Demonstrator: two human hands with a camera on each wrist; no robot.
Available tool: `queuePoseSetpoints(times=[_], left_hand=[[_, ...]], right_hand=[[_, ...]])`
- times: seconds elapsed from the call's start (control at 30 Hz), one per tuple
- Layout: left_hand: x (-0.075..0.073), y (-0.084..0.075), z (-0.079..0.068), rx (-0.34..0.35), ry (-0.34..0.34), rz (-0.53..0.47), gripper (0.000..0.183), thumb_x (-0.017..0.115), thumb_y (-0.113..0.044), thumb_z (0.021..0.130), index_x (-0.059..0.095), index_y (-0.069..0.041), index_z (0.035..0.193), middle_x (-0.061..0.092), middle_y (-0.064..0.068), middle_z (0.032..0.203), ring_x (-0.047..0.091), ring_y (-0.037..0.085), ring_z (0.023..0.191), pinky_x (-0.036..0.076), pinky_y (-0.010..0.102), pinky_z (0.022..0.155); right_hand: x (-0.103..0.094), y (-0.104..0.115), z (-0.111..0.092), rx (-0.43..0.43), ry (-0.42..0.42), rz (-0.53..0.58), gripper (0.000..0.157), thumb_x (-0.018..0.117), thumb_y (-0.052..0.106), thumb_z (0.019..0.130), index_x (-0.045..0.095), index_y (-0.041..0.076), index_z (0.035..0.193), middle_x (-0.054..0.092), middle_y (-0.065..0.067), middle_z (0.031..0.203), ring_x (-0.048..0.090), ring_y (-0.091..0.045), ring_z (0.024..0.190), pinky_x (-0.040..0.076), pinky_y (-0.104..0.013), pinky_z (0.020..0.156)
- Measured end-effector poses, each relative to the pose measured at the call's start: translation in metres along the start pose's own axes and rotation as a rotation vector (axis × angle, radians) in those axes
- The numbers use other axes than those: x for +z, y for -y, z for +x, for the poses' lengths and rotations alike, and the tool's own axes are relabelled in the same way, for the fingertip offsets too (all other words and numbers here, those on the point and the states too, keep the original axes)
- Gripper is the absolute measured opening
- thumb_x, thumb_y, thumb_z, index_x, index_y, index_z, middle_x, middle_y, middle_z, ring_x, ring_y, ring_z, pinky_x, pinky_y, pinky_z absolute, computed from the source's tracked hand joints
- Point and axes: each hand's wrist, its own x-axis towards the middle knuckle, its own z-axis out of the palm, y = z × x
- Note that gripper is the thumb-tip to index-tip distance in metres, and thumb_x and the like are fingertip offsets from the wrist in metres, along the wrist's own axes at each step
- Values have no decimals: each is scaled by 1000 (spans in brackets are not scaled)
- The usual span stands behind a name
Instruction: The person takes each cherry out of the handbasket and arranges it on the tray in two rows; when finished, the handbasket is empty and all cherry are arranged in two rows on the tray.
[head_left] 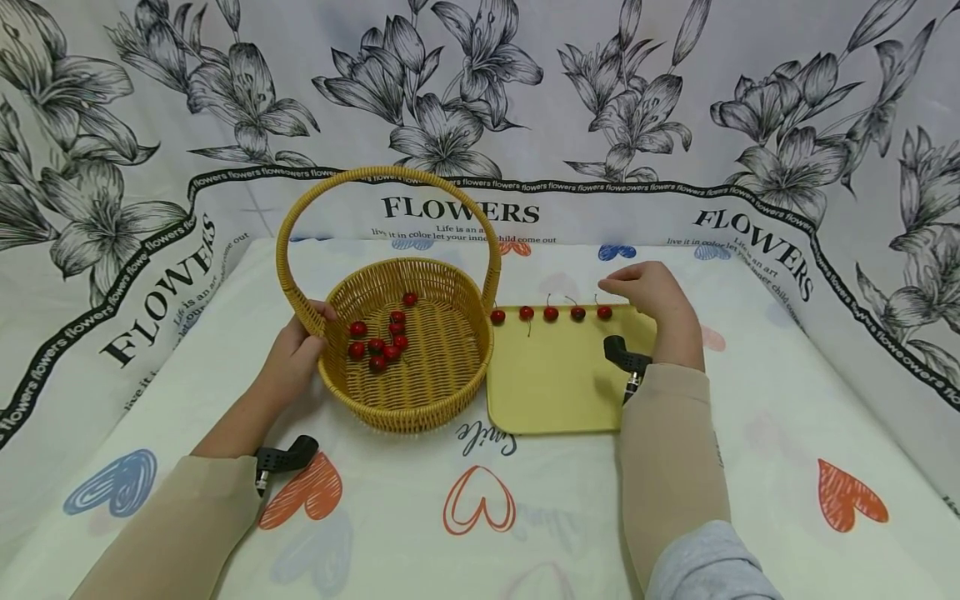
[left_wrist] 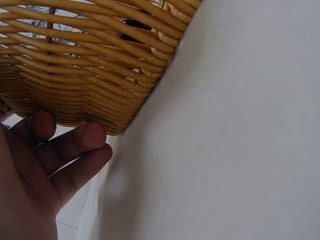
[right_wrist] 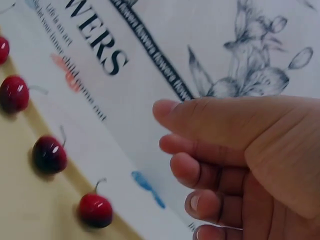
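A round yellow wicker basket (head_left: 408,417) with a tall arched handle stands on the cloth, several red cherries (head_left: 377,343) lying in its left part. My left hand (head_left: 295,346) grips the basket's left side at the foot of the handle; in the left wrist view some fingers show against the weave (left_wrist: 80,95). To the right lies a yellow-green tray (head_left: 555,383), with a row of cherries (head_left: 551,313) along its far edge, stems on most. Just above the rightmost cherry (right_wrist: 95,210) hovers my right hand (head_left: 651,292), fingers loosely bent, nothing between them.
A white cloth (head_left: 390,517) printed with hearts covers the table. Behind it hangs a white curtain (head_left: 540,150) with black flower drawings and lettering. Tray and basket stand close side by side, the basket's right rim overlapping the tray's left edge in the head view.
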Motion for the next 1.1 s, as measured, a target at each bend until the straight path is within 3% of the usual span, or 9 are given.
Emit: queuePoseSetpoints(times=[0.27, 0.43, 0.53, 0.73, 0.97, 1.1], left_hand=[[0, 1, 0, -7, -3, 20, 34, 35, -4, 95, 43, 2, 127, 49, 21, 133, 48, 33, 123, 41, 17, 92], [0, 2, 0, 0, -10, 19, 34, 35, -3, 95, 43, 2, 127, 50, 21, 131, 48, 32, 120, 40, 16, 91], [0, 3, 0, 7, -16, 12, 35, 36, -3, 94, 44, 3, 128, 50, 22, 130, 47, 32, 118, 39, 15, 89], [0, 3, -1, 1, -15, 7, 36, 35, -2, 94, 44, 3, 129, 50, 21, 132, 47, 35, 121, 38, 15, 91], [1, 2, -1, 5, -14, 9, 35, 36, -2, 94, 43, 3, 128, 49, 21, 131, 46, 35, 121, 39, 16, 91], [1, 2, 0, 0, -11, 11, 35, 36, -3, 94, 43, 3, 129, 49, 22, 132, 47, 34, 121, 39, 16, 91]], right_hand=[[-12, 29, -18, -134, -67, 106, 55, 66, 52, 95, 66, 13, 134, 58, -8, 133, 49, -29, 100, 41, -45, 89], [-9, 51, -27, -214, -98, 171, 49, 69, 51, 94, 69, 16, 129, 62, -7, 115, 49, -26, 82, 40, -41, 79], [-3, 65, -33, -271, -86, 203, 44, 71, 46, 94, 71, 16, 126, 64, -6, 112, 51, -27, 80, 39, -41, 77], [14, 93, -42, -384, 1, 215, 37, 73, 39, 95, 73, 15, 123, 65, -5, 113, 55, -29, 86, 42, -40, 77], [36, 123, -58, -545, 175, 197, 24, 74, 26, 95, 75, 11, 114, 68, -3, 114, 60, -25, 93, 49, -43, 83], [56, 136, -64, -617, 289, 168, 19, 73, 24, 96, 76, 11, 110, 69, -8, 101, 60, -25, 80, 49, -35, 67]])
